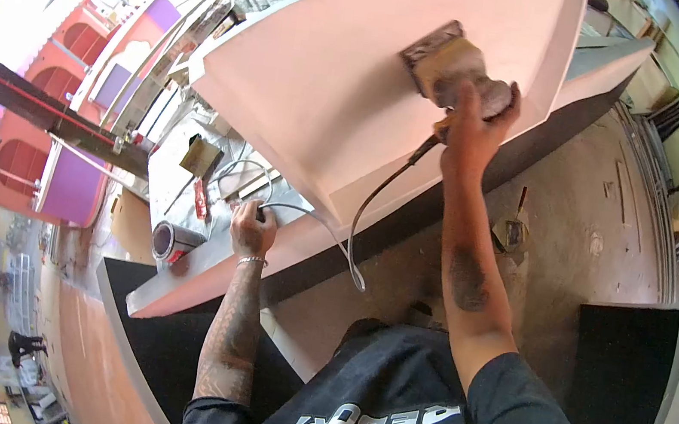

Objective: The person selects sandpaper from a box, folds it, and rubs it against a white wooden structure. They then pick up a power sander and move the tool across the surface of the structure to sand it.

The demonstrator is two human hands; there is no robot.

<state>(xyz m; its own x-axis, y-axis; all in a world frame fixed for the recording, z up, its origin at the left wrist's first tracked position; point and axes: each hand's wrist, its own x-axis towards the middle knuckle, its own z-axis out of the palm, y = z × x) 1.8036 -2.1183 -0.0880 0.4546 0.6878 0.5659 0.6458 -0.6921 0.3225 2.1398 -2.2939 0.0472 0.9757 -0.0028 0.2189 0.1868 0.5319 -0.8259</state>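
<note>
My right hand (483, 119) is wrapped round the body of a yellow-and-grey power sander (455, 65). Its flat square pad faces the broad pale pink panel (316, 70), over the panel's upper right part. From the sander's rear a grey cord (372, 195) hangs in a loop and runs back toward the bench. My left hand (253, 230) is closed at the pink bench edge (208, 280), left of the panel's lower corner. Something small and dark shows at its fingers, and I cannot tell what it is. The cord passes right beside this hand.
On the bench lie a tin can (175, 243), a red-labelled item (201, 198) and a brown block (201, 156). A small container with a stick (513, 233) stands on the floor. Long metal strips (655, 187) line the right wall. Pink-and-purple panels (85, 168) stand left.
</note>
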